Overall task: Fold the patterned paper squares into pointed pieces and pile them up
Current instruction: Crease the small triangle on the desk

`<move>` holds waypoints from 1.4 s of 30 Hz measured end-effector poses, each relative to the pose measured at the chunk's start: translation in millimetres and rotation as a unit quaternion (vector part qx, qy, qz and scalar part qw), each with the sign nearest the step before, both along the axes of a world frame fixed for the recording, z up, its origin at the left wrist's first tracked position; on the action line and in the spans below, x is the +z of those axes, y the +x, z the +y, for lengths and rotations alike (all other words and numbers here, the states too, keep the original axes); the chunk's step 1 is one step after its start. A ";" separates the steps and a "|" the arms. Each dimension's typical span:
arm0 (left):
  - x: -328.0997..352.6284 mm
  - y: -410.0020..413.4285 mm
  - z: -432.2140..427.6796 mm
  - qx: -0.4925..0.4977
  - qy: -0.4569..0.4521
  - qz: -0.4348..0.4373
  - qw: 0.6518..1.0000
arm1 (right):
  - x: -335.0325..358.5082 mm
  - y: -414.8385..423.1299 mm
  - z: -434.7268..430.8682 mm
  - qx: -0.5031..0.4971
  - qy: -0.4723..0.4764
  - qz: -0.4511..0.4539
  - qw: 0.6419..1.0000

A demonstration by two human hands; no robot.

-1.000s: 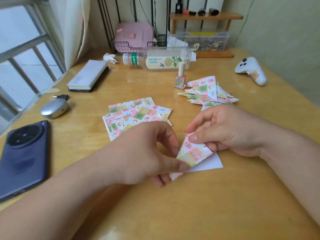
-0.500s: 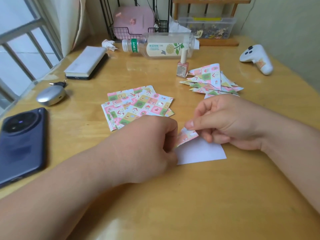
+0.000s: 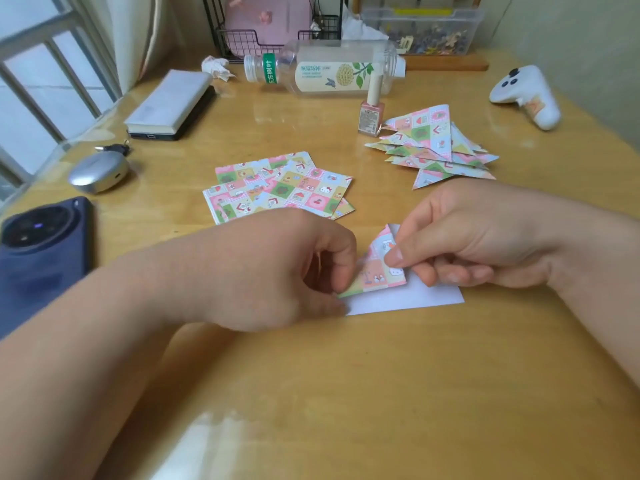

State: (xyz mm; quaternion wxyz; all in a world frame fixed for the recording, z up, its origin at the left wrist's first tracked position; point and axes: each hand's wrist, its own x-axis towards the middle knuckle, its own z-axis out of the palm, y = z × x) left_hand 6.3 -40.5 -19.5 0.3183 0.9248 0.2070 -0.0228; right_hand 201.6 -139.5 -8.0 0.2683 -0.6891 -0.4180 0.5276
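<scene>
- Half a sec ago only a sliver of print showed btwn the hands; now a broad triangular flap of the paper square [image 3: 375, 271] lies over its plain white back.
- Means the diagonal fold is going down. By my read it's mid-fold and not yet a finished point, since a white strip still sticks out at the bottom right.
- Left hand [image 3: 277, 271]: fingers curled, pinching the sheet's lower-left corner against the table [image 3: 346, 393].
- Right hand [image 3: 478, 237]: thumb + forefinger nip the flap's right edge. Hands sit close together, both clamped on the same sheet.
- The sheet is front-centre, just below the stack of flat squares [image 3: 287, 188] and nearer than the pile of pointed pieces [image 3: 433, 140].
- Paper is thin w/ crisp edges, a pastel pink/green patchwork print on one side and matte white on the other.
- The pile's pieces are sharp triangles, fanned out and overlapping.
- Tabletop is glossy yellow wood; a sheet would prob slide if let go.
</scene>
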 end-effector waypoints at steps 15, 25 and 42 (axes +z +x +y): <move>-7.3 7.7 12.8 0.069 -0.124 -0.005 0.990 | 0.7 -2.0 -2.7 0.029 -0.029 -0.081 0.996; -7.7 7.9 12.1 0.070 -0.120 -0.001 0.990 | -1.0 1.5 -1.4 0.027 -0.043 -0.074 0.996; -6.8 8.5 8.1 0.064 -0.108 -0.003 0.992 | -2.4 2.0 -1.5 0.054 -0.037 -0.073 0.995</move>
